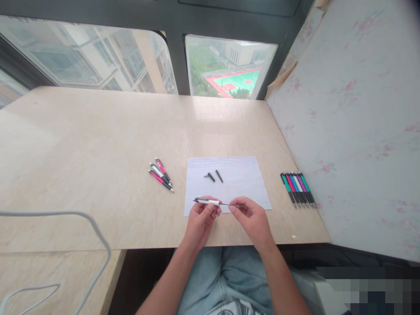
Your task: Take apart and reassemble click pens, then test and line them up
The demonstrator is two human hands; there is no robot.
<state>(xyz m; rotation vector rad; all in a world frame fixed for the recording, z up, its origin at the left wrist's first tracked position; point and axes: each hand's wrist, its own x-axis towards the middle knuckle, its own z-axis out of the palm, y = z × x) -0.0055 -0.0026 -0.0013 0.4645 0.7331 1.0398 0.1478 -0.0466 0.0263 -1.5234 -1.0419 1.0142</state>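
My left hand (pixel 201 217) is closed on a white pen barrel (pixel 207 201) with a dark end, held level over the near edge of a white sheet of paper (pixel 243 181). My right hand (pixel 250 216) pinches the thin refill (pixel 229 204) that sticks out of the barrel's right end. Two small black pen parts (pixel 214 176) lie on the paper just beyond my hands.
Three pink and white pens (pixel 160 174) lie left of the paper. A row of several coloured pens (pixel 298 188) lies at the right by the flowered wall panel (pixel 354 131). A white wire frame (pixel 59 258) sits at the lower left. Windows run along the far edge of the beige tabletop (pixel 98 144).
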